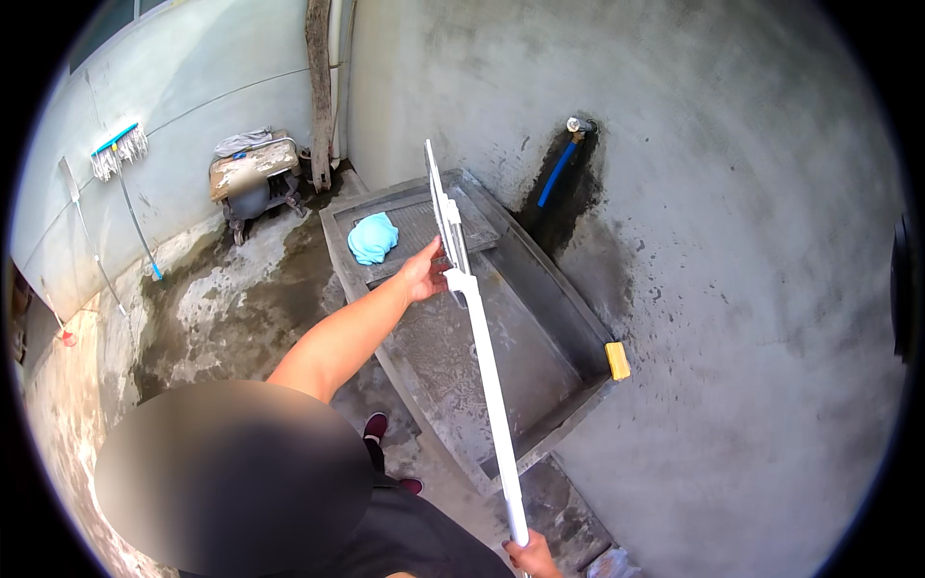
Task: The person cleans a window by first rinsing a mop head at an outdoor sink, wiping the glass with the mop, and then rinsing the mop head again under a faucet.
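A long-handled flat mop (pixel 493 405) with a white pole slants across the concrete wash basin (pixel 453 414). Its narrow head, seen nearly edge-on, points up and away from me. My left hand (pixel 424 273) grips the side of that head near the joint, the fingertips partly hidden behind it. Low in the picture, my right hand (pixel 532 557) is wrapped around the pole near its lower end. A crumpled light-blue cloth (pixel 373 238) lies on the basin's ribbed washboard (pixel 419 223), just beyond my left hand.
A yellow sponge or soap bar (pixel 618 360) sits on the basin's right rim. From a wall tap (pixel 580 125) hangs a blue hose (pixel 557 175). A string mop (pixel 120 151) leans at the left wall, near a worn stool (pixel 252 169) with grey cloth. The floor has wet patches.
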`<state>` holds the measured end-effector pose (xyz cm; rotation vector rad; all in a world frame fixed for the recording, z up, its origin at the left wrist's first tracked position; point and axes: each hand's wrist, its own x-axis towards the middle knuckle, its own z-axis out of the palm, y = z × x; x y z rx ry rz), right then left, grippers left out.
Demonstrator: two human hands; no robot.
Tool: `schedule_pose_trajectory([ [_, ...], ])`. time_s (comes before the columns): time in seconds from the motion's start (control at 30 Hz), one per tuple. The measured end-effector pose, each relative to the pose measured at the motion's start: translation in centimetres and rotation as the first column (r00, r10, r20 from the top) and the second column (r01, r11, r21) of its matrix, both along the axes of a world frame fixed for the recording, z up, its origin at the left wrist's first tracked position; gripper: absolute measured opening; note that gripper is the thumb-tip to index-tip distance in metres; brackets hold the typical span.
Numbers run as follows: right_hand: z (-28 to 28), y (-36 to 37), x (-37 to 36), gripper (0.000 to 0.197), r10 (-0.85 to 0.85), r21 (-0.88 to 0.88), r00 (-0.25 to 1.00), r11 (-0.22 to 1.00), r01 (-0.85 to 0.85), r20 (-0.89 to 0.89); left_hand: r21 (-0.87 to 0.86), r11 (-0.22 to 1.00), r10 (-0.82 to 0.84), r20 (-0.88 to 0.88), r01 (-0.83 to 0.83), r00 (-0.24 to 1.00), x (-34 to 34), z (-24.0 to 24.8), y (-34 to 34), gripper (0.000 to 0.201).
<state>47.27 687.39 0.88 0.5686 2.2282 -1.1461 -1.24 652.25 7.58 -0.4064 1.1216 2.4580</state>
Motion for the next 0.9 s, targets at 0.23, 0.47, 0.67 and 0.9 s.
schedule_pose_trajectory([
  [0.23,5.1,-1.4,-10.1,0.028,0.117,0.468,0.931,0.882,0.062,-0.344,0.360,0.933,-0.001,-0.002,0.001,1.000,-1.5,-1.4,0.0,0.071],
  [0.47,3.7,2.5,-18.0,0.026,0.228,0.644,0.896,0.761,0.080,-0.380,0.274,0.955,-0.108,-0.028,0.111,0.994,-9.5,-2.6,2.5,0.046],
  [0.67,6.7,5.3,-28.3,0.053,0.370,0.721,0.867,0.693,-0.017,-0.335,0.282,0.959,-0.022,0.131,-0.016,0.991,-15.3,-4.3,8.5,0.041],
  [0.9,20.6,-5.5,-53.3,0.061,0.278,0.515,0.650,0.833,0.204,-0.707,0.350,0.936,-0.082,0.111,0.039,0.990,-18.1,-3.2,13.3,0.042],
])
